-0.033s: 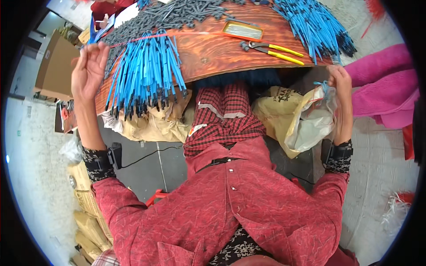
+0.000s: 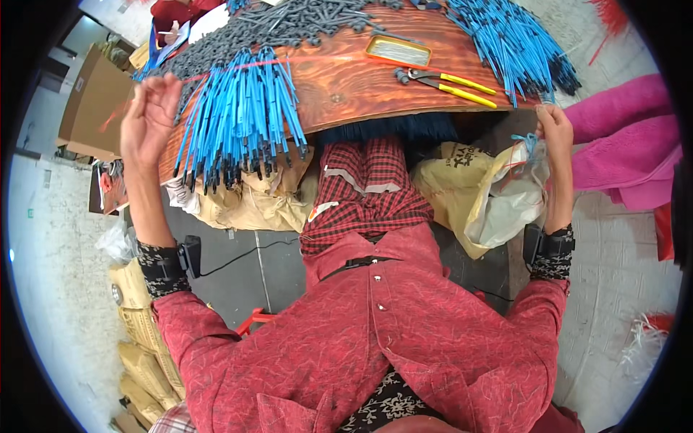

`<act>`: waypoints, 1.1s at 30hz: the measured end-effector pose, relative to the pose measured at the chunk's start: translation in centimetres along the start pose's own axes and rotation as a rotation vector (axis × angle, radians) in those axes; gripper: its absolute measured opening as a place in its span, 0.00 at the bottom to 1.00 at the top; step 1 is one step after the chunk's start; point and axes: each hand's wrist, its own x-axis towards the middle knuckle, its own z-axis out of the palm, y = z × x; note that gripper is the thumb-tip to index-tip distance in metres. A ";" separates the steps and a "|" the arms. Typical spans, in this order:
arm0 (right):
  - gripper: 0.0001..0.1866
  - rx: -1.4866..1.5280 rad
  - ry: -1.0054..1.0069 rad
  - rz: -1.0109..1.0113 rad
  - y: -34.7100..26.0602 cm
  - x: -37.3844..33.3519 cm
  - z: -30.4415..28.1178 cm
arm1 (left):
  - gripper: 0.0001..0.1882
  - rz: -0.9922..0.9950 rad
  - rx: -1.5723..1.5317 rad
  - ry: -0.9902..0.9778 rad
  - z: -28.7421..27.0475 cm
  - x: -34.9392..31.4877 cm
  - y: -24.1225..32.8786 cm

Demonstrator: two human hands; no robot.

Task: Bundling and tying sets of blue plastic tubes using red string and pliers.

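Note:
My left hand (image 2: pixel 150 121) is raised beside the left end of the wooden table (image 2: pixel 339 97), palm showing and fingers loosely bent and apart, holding nothing visible. Nearest to it lies a bundle of thin blue rods (image 2: pixel 242 108) with black tips, which hang over the table's front edge. My right hand (image 2: pixel 554 131) is at the table's right corner, its fingers bent and pressed together; what they hold, if anything, is hidden. Close to that hand are a second bundle of blue rods (image 2: pixel 512 47) and a plastic bag (image 2: pixel 530 169) with a blue tie.
Yellow-handled pincers (image 2: pixel 451 85) and a shallow tin (image 2: pixel 398 51) of thin metal pins lie mid-table. Grey plastic pieces (image 2: pixel 289 29) are heaped behind. Sacks (image 2: pixel 451 180) stand below the table. Pink plush cloth (image 2: pixel 628 144) is at right, a cardboard box (image 2: pixel 94 105) at left.
The whole view has shifted very slightly. Both hands keep nearly the same pose and place, and nothing has been picked up or let go.

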 end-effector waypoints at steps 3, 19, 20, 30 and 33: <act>0.16 -0.490 0.223 -0.294 -6.8 -1.7 8.7 | 0.18 0.010 0.009 0.122 -2.4 -2.4 -1.5; 0.19 1.333 -1.047 0.343 -20.2 -3.8 42.9 | 0.19 -0.040 0.000 0.024 0.1 -0.8 -2.6; 0.19 1.345 -1.030 0.269 -20.3 -2.7 43.6 | 0.19 -0.018 0.033 0.035 -0.8 -0.5 -1.5; 0.20 0.832 -1.032 0.156 -17.5 3.4 46.4 | 0.24 0.079 0.319 0.517 -8.7 1.3 2.5; 0.16 0.369 -0.872 0.144 -16.3 4.2 46.1 | 0.28 -0.020 0.683 0.557 -12.5 1.0 2.4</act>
